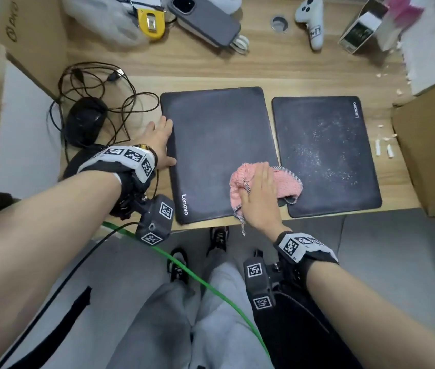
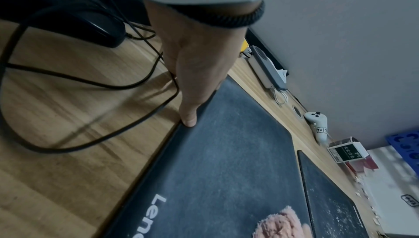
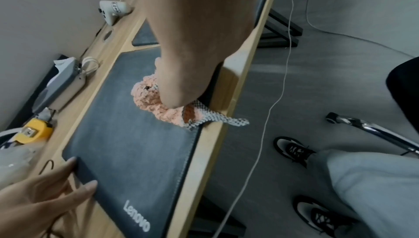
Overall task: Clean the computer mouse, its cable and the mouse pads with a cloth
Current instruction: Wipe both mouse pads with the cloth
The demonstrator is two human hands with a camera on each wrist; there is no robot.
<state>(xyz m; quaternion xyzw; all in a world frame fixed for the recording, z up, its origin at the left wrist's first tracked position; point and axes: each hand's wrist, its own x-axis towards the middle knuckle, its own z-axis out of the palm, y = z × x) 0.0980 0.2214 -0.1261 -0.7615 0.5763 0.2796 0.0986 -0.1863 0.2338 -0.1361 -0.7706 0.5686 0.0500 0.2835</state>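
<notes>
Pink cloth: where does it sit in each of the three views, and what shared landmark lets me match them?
Head: pink cloth lower centre, under the right hand, at the left mouse pad's near right corner.
Left wrist: bottom edge, right of centre, on that pad.
Right wrist: centre, under the hand, near the desk's front edge.
Shared landmark: the pad's white Lenovo logo.

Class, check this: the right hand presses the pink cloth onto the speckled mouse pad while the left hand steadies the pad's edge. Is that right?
Not quite. In the head view the right hand presses the pink cloth onto the left mouse pad, whose edge the left hand steadies. The speckled pad lies untouched.
</notes>
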